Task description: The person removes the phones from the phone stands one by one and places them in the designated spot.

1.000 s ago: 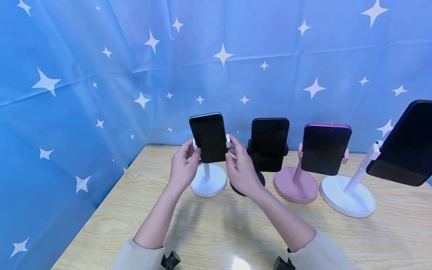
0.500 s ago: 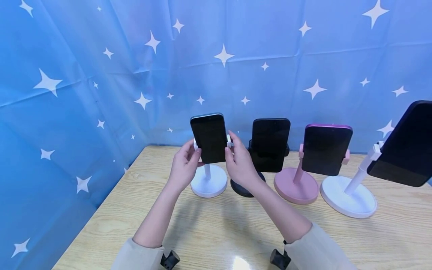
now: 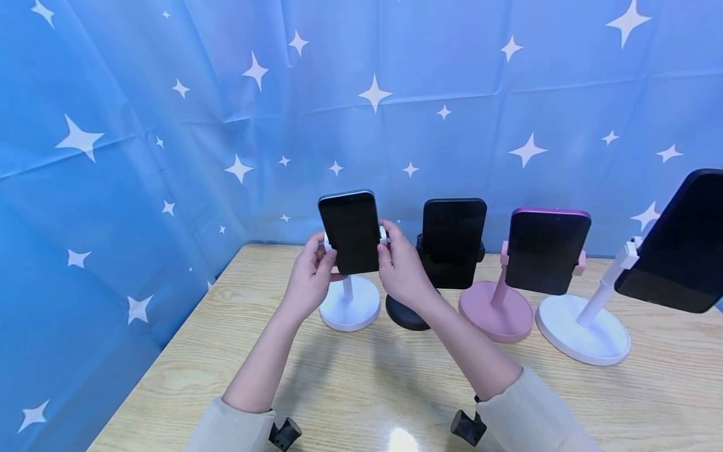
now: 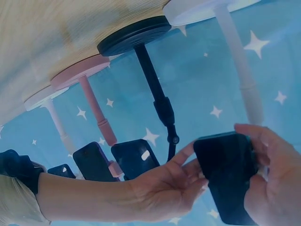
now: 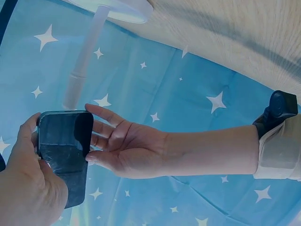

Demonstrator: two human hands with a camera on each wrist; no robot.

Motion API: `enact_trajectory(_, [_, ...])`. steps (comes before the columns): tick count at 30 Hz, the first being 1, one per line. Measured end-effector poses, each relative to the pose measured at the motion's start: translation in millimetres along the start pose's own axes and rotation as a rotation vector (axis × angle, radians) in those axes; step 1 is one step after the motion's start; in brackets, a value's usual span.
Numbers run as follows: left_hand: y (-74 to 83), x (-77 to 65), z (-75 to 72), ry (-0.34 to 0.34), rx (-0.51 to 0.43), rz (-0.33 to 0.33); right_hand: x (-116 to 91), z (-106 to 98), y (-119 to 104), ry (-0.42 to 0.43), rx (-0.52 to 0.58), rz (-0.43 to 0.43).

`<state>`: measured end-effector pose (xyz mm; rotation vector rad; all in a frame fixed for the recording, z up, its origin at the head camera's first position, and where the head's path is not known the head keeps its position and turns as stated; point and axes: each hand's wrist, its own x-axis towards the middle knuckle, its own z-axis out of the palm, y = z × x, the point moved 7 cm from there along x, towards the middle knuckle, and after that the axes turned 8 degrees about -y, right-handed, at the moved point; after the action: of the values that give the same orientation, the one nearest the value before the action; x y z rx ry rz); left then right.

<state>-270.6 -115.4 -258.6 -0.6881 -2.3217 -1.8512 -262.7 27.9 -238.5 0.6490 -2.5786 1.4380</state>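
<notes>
A dark-screened phone with a light blue rim leans upright in the clamp of a white phone stand. My left hand holds its lower left side, thumb on the front edge and fingers behind. On the opposite edge, my right hand grips the phone beside the white clamp arm, thumb on the front. From the left wrist, the phone appears between both hands; the right wrist view also has the phone with a hand at each side. The back of the clamp is hidden.
Right of the hands stand a black phone stand with a phone, a pink stand with a purple-rimmed phone, and another white stand bearing a large dark device. A starry blue curtain hangs behind the wooden table.
My right hand's fingers have shifted slightly around the phone's right edge and clamp arm. The left hand keeps its hold, and the phone and stands stay nearly in place.
</notes>
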Motion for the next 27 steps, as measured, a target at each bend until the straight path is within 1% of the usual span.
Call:
enact_trajectory(7, [-0.1, -1.7, 0.0, -0.012, 0.005, 0.031, -1, -3, -2, -0.047, -0.048, 0.011])
enact_trajectory(11, [-0.7, -3.5, -0.3, -0.011, 0.008, 0.037, -2, -2, -3, -0.063, -0.037, 0.020])
enact_trajectory(14, [-1.6, -5.2, -0.4, -0.010, 0.007, 0.045, -3, -2, -4, -0.061, -0.023, 0.016])
enact_trajectory(21, [-1.5, -9.7, -2.4, 0.007, 0.020, 0.070, -7, -2, -7, -0.040, -0.063, -0.045])
enact_trajectory(27, [1.2, -12.3, -2.1, 0.006, 0.020, 0.089, -12, -4, -9, -0.011, -0.092, -0.108])
